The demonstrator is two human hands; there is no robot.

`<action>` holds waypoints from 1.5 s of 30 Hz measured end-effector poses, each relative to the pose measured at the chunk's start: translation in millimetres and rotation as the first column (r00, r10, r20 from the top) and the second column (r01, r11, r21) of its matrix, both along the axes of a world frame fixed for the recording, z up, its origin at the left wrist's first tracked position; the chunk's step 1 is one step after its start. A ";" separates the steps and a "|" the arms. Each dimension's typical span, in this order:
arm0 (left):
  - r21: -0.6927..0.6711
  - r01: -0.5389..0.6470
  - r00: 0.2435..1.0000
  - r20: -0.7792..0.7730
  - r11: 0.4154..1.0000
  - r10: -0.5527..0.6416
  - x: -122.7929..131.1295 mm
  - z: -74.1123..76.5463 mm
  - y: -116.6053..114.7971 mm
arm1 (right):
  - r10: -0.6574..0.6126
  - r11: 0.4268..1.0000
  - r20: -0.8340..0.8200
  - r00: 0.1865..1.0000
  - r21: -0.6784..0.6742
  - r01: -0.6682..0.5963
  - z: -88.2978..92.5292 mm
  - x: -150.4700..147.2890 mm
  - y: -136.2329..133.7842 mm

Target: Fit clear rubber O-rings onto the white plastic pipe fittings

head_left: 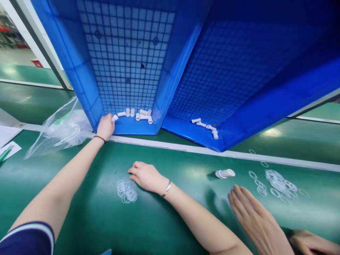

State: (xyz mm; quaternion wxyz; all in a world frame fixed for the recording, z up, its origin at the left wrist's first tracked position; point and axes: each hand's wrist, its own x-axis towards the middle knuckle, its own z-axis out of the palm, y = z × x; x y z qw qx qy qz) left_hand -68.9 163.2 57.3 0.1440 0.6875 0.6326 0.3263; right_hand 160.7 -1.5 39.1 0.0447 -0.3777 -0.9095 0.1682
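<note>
My left hand (105, 126) reaches into the lower left corner of the left blue crate (127, 130). Its fingers close on a short white plastic tube (114, 118). Beside it, several more white tubes (143, 116) lie along the crate's lower wall, some standing and some on their sides. Over the green work surface (164, 219) is my right hand (147, 177), its fingers loosely bent and a little apart. Just left of and below those fingers lies a pile of thin, clear rings (126, 191). I see nothing held in the right hand.
A second blue crate (186, 132) leans at right with several white tubes (206, 125). A co-worker's hands (256, 216) are at lower right, near a white tube (225, 173) and scattered rings (280, 184). A clear plastic bag (66, 125) lies left of the crates.
</note>
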 end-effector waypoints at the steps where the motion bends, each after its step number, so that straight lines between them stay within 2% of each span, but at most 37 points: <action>1: 0.003 0.011 1.000 0.029 1.000 -0.011 2.0 0.4 -16.6 | 0.025 1.000 -0.014 1.000 0.013 -0.025 -5.4 -5.5 2.1; 3: -0.026 0.050 0.991 0.124 0.998 -0.046 8.7 -3.9 -50.9 | 0.061 0.998 -0.041 0.997 0.028 -0.060 -12.6 -10.0 4.9; 4: -0.061 0.096 0.972 0.221 0.994 -0.081 13.4 -8.1 -67.1 | 0.064 0.998 -0.058 0.996 0.026 -0.062 -14.1 -10.0 5.4; 6: -0.169 0.257 0.771 0.629 0.952 -0.097 25.0 -17.9 -95.4 | 0.019 1.000 -0.109 0.994 0.000 -0.020 -13.8 -7.8 5.4; 8: -0.205 0.350 0.566 0.824 0.914 -0.031 37.0 -26.4 -115.9 | -0.083 0.996 -0.181 0.980 -0.042 0.076 -11.0 -4.3 5.7; 9: -0.215 0.371 0.529 0.849 0.904 -0.015 42.2 -29.6 -123.0 | -0.141 0.989 -0.218 0.966 -0.065 0.130 -9.5 -2.4 6.6; 11: -0.226 0.401 0.557 0.829 0.888 -0.041 48.9 -34.1 -131.6 | -0.236 0.971 -0.279 0.931 -0.112 0.213 -7.7 1.4 9.7; 13: -0.231 0.427 0.635 0.765 0.874 -0.107 50.0 -37.0 -135.1 | -0.283 0.957 -0.316 0.905 -0.160 0.243 -8.5 4.7 13.8; 15: -0.228 0.432 0.702 0.693 0.873 -0.166 46.9 -39.4 -136.1 | -0.282 0.954 -0.335 0.899 -0.196 0.227 -11.6 6.9 17.2; 18: -0.225 0.421 0.759 0.617 0.879 -0.206 40.4 -42.2 -136.4 | -0.253 0.960 -0.319 0.913 -0.200 0.196 -17.2 8.3 19.4; 21: -0.235 0.423 0.774 0.596 0.875 -0.214 37.1 -43.8 -136.4 | -0.227 0.966 -0.331 0.916 -0.197 0.168 -19.5 8.8 20.0; 25: -0.232 0.431 0.789 0.567 0.872 -0.239 37.1 -45.5 -137.2 | -0.220 0.969 -0.419 0.881 -0.200 0.146 -17.5 10.4 21.2; 31: -0.211 0.374 0.852 0.463 0.903 -0.245 42.4 -43.6 -144.7 | -0.324 0.946 -0.511 0.796 -0.152 0.287 -16.5 10.6 20.5; 35: -0.211 0.355 0.887 0.384 0.911 -0.257 51.3 -42.3 -151.1 | -0.326 0.940 -0.540 0.776 -0.100 0.325 -17.2 8.3 19.4; 37: -0.216 0.356 0.893 0.364 0.909 -0.263 54.5 -41.5 -153.9 | -0.313 0.945 -0.537 0.784 -0.093 0.313 -17.3 7.8 19.0; 39: -0.218 0.408 0.877 0.362 0.887 -0.314 55.7 -39.2 -156.3 | -0.298 0.950 -0.532 0.793 -0.088 0.298 -17.3 8.1 19.3; 42: -0.182 0.528 0.807 0.410 0.830 -0.424 54.7 -34.0 -159.3 | -0.312 0.948 -0.547 0.777 -0.128 0.291 -16.9 9.5 21.9; 44: -0.120 0.552 0.761 0.477 0.825 -0.439 54.6 -32.6 -160.8 | -0.384 0.921 -0.575 0.723 -0.293 0.257 -16.8 9.7 24.8; 45: -0.087 0.528 0.748 0.519 0.845 -0.413 55.3 -33.3 -161.5 | -0.442 0.883 -0.584 0.681 -0.416 0.217 -16.9 9.3 26.2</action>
